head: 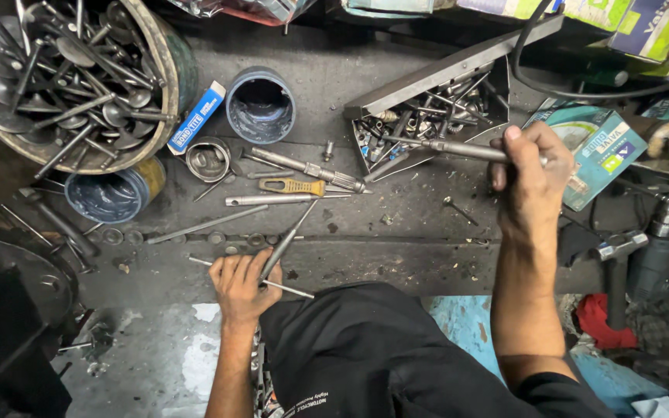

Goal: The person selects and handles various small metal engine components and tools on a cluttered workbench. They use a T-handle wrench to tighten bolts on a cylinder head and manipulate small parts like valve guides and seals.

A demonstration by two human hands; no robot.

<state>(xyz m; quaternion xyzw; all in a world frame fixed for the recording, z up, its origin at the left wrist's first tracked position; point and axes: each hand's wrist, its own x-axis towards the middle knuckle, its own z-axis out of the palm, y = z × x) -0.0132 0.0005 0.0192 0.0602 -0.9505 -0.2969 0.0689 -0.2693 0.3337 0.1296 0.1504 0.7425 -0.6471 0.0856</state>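
On the grimy dark metal bench (396, 263), the person's left hand (240, 288) lies palm down near the front edge, its fingers (251, 267) curled round the lower end of a slim grey metal valve stem (288, 238) that slants up and to the right. A second thin steel rod (284, 288) lies flat beneath that hand, sticking out to its right. The right hand (532, 182) is raised farther back, its fingers (505, 166) closed around a long grey metal rod-shaped tool (447, 146) held almost level, the free end pointing left over an open grey metal box of small parts and bolts (427, 108). Between the two hands rest a yellow-handled file (292, 186), a long steel screwdriver-like tool (307, 168) and a plain steel bar (280, 200). At the back left stands a large round tin full of grey engine valves (71, 77); just beside it are a blue and white cardboard packet (197, 117), a round blue pot of dark paste (261, 104) and a second blue pot (114, 193). A teal printed carton (602, 151) lies just right of the right hand.
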